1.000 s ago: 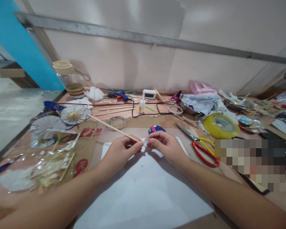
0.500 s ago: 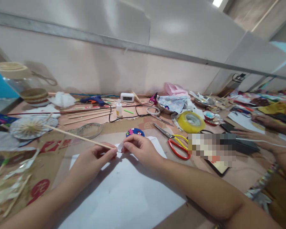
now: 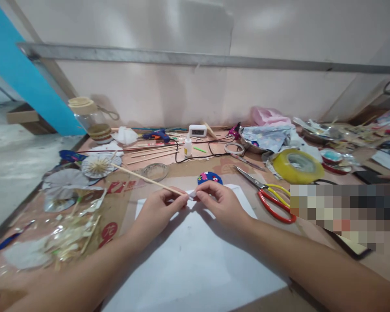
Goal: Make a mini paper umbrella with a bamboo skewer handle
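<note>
My left hand [image 3: 162, 212] is closed in a pinch around a thin bamboo stick [image 3: 143, 178], close to the stick's near end. The rest of the stick points up and left, over the cardboard. Between the fingertips of my right hand [image 3: 225, 208] is a small whitish piece [image 3: 192, 194], perhaps paper or tape, right at the stick's tip. Whether it is stuck to the stick I cannot tell. Both hands hover over a white paper sheet [image 3: 188, 264]. Just behind my right hand lies a blue patterned fabric disc [image 3: 211, 177], partly covered by it.
Red-and-yellow-handled scissors [image 3: 274, 203] and a yellow tape roll [image 3: 295, 166] lie to the right. Behind stand a small glue bottle [image 3: 187, 148] and a white digital clock [image 3: 197, 130]. Leftward are a pleated paper rosette [image 3: 99, 166], a glue gun [image 3: 156, 135] and a jar [image 3: 92, 121].
The view has swung left, so everything sits farther right in the picture. The whitish piece, upright before, now lies flatter by the stick's tip. Both hands keep their pinch.
</note>
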{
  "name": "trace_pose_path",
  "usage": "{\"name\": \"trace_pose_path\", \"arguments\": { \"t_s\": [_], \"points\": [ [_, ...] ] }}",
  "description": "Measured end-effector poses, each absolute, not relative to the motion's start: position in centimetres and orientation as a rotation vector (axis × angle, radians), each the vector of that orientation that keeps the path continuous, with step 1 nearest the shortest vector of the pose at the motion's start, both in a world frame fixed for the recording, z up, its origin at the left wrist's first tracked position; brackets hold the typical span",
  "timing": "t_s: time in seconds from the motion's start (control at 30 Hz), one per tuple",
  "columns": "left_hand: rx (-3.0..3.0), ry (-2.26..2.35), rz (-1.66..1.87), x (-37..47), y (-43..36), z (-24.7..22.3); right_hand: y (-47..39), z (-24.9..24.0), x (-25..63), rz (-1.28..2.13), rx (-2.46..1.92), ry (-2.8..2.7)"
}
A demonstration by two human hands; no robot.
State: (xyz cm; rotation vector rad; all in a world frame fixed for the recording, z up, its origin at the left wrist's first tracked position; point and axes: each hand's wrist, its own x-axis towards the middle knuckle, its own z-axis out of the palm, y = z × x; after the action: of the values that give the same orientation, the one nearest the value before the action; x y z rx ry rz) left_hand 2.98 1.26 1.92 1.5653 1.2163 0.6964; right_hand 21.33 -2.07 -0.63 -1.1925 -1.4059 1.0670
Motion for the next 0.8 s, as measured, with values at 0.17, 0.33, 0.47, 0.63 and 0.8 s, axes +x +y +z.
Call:
{"name": "trace_pose_path", "arguments": {
  "t_s": [0.17,0.33,0.47,0.63,0.8],
  "points": [
    [1.553,1.215,0.703,2.9,1.3,1.7,-2.2,-0.2,21.4,0.97,-1.205,-1.479],
    [1.492,1.22,0.746,2.7,1.2,1.9,-2.2,-0.5,21.3,1.192,-1.106,-1.308],
    [1.47,1.188,0.801,2.7,0.9,2.0,-1.9,-0.6,20.8,1.248,-1.099,-1.287],
    [1.502,1.161,0.836,2.8,0.6,2.0,-1.8,-0.7,20.2,1.278,-1.145,-1.255],
    [1.552,1.14,0.853,3.0,0.5,2.0,-1.9,-0.5,20.1,1.229,-1.188,-1.291]
  ]
}}
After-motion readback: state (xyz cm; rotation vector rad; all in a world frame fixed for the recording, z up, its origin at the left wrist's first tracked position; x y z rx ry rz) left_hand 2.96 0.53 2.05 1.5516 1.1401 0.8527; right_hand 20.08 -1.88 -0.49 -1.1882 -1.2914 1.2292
